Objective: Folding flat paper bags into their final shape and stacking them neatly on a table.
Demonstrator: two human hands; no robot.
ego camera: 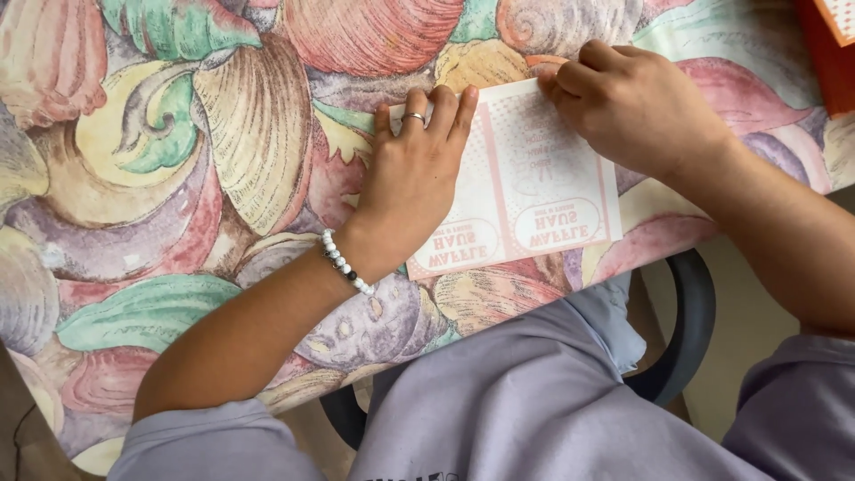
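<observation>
Grey fabric of the person's clothing (534, 401) fills the near edge of the head view, with a dark chair rim (690, 321) showing at about 4 o'clock from the picture's middle. Beyond it, a tablecloth printed with shells (178, 178) is seen, and on it a white paper sheet with red print (534, 191) is laid flat, its near edge close to the table's edge and its long axis running roughly from 8 to 2 o'clock.

The left hand (414, 174), with a ring and a beaded bracelet (346, 263), is pressed palm-down on the sheet's left part, fingers straight and together, pointing toward 12 o'clock; nothing is clamped. The bulk of the sheet lies at 3 o'clock from this hand.

The right hand (637, 107) is set at the sheet's far right corner, fingers curled; whether the corner is pinched cannot be told. The sheet extends from it toward 7 o'clock. An orange object (833, 53) is seen farthest off, at 2 o'clock.
</observation>
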